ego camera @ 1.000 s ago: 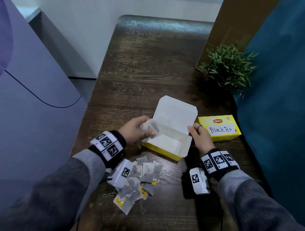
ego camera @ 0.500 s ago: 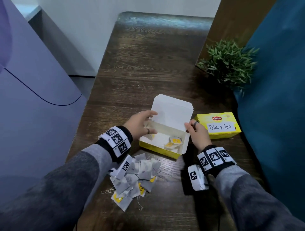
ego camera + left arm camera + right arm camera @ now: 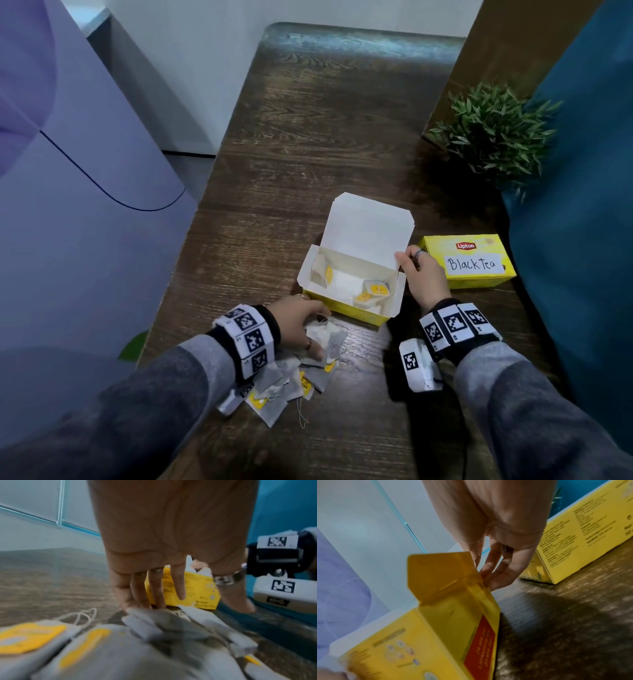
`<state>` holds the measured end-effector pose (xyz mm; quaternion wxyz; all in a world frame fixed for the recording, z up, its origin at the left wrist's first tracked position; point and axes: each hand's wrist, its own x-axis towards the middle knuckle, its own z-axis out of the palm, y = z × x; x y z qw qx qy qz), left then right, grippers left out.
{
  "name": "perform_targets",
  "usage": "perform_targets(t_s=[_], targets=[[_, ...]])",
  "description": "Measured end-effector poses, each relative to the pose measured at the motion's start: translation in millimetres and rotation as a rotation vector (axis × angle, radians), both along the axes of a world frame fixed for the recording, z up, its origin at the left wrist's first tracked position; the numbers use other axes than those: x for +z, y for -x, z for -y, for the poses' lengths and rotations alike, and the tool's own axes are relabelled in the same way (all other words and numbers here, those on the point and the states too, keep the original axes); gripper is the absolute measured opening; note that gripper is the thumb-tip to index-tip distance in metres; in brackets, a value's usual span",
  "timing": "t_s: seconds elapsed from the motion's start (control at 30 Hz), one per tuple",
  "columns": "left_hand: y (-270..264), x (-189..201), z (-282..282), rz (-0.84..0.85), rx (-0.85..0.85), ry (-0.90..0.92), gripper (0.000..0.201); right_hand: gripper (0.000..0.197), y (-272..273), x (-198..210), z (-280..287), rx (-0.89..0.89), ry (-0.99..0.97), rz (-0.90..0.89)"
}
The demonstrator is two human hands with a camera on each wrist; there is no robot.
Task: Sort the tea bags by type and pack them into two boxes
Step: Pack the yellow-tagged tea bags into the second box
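While the right hand (image 3: pixel 424 275) pinches the lid of the open box (image 3: pixel 342 310), the left hand (image 3: pixel 296 323) touches the near tea bags (image 3: pixel 274 378). Its fingers are straight, thumb spread

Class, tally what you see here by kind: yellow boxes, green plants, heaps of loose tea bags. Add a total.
Yellow boxes: 2, the open box and the closed box
Green plants: 1
Heaps of loose tea bags: 1; its bags overlap too much to count
Total: 4
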<state>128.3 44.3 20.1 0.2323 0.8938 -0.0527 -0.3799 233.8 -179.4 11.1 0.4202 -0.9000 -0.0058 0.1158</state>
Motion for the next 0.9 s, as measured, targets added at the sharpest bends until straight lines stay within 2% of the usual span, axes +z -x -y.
perform_targets(t_s=[0.1,0.27,0.4,0.5,0.57,0.73,0.8,0.9], targets=[[-4,-10,9,0.002,-0.039,-0.039,0.076,0.031,1,0,0,-0.007,-0.011,-0.003],[-4,-15,12,0.035,-0.049,-0.034,0.04,0.026,4,-1,2,-0.014,-0.02,-0.019],[-2,-12,10,0.095,0.031,0.037,0.026,0.031,4,-1,5,-0.004,0.004,-0.002],[-5,5,3,0.136,0.078,0.126,0.018,0.032,5,0,5,0.0,0.01,-0.003],[-13,20,-2,0.123,0.179,0.255,0.019,0.033,5,-1,5,-0.004,0.0,-0.006],[-45,42,11,0.1,0.602,0.717,0.028,0.031,7,-3,8,-0.011,-0.03,-0.023],[-58,39,29,0.052,0.724,0.806,0.03,0.032,7,-3,9,-0.005,-0.035,-0.025],[-68,20,52,0.01,0.809,0.803,0.031,0.028,7,-2,10,0.018,-0.018,-0.013]])
